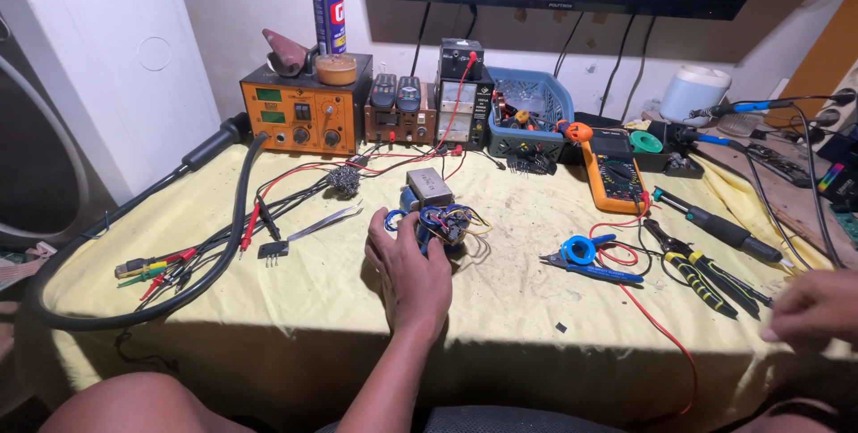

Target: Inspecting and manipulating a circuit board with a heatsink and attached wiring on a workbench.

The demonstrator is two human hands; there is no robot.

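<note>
My left hand (pixel 409 277) reaches in from the bottom centre and grips a small electrical part (pixel 436 208), a grey metal block on top with blue windings and a tangle of coloured wires. It rests on the yellow cloth (pixel 518 317) of the bench. My right hand (pixel 813 305) hovers at the right edge with its fingers loosely curled downward and nothing in it. It is nearest to the yellow-and-black pliers (pixel 706 279).
Behind stand an orange soldering station (pixel 304 113), a bench power supply (pixel 463 98), a blue basket (pixel 534 109) and a spray can (pixel 328 6). An orange multimeter (pixel 615 172), blue wire strippers (pixel 585 259), a screwdriver (pixel 717 224), tweezers (pixel 322 221) and a thick black hose (pixel 228 236) lie around.
</note>
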